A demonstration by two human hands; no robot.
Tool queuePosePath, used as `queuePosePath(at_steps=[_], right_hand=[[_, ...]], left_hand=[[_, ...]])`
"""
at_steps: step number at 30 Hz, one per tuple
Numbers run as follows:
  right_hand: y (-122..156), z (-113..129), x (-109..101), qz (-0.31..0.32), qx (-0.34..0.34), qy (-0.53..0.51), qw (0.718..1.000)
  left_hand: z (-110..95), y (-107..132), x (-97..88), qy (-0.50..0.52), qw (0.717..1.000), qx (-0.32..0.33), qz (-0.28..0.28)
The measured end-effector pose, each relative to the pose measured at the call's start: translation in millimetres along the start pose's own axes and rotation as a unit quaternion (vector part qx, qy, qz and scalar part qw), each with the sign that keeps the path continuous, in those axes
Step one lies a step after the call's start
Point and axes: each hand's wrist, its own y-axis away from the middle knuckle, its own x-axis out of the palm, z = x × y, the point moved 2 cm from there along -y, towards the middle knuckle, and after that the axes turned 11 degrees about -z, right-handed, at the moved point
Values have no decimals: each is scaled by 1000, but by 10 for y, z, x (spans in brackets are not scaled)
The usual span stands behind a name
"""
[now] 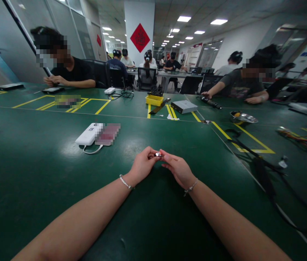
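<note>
A small shiny silver piece (pixel 158 154) with dark edges sits between my fingertips, too small to tell its kind. My left hand (pixel 144 162) pinches it from the left with thumb and forefinger. From the right, the thumb and forefinger of my right hand (pixel 178 167) close on its other side, a reddish spot showing at the fingertips. Both hands are held over the green tabletop (pixel 153 224), a bracelet on each wrist. Beyond my left hand lies a white power bank (pixel 89 134) marked 15, cabled to a blurred-out phone (pixel 108 134).
Farther back stand a yellow bin (pixel 154 100) of dark items and a grey box (pixel 184 106). Black straps (pixel 262 170) and cables lie at the right, with a bundle of coloured wires (pixel 300 137). Co-workers sit across the table at left (pixel 74 70) and right (pixel 240 83).
</note>
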Motion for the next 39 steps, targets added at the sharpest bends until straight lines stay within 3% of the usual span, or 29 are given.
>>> queuePosePath(at_steps=[29, 34, 37, 39], right_hand=[[-23, -3, -25, -39, -33, 48, 998], [-25, 9, -1, -50, -56, 28, 997], [-89, 90, -77, -66, -76, 58, 993], [-164, 202, -252, -109, -105, 115, 982]], left_hand=[[-39, 18, 4, -107, 994, 26, 2], [-56, 35, 24, -131, 989, 53, 37], [-45, 41, 37, -128, 987, 69, 63], [-24, 34, 33, -124, 988, 70, 64]])
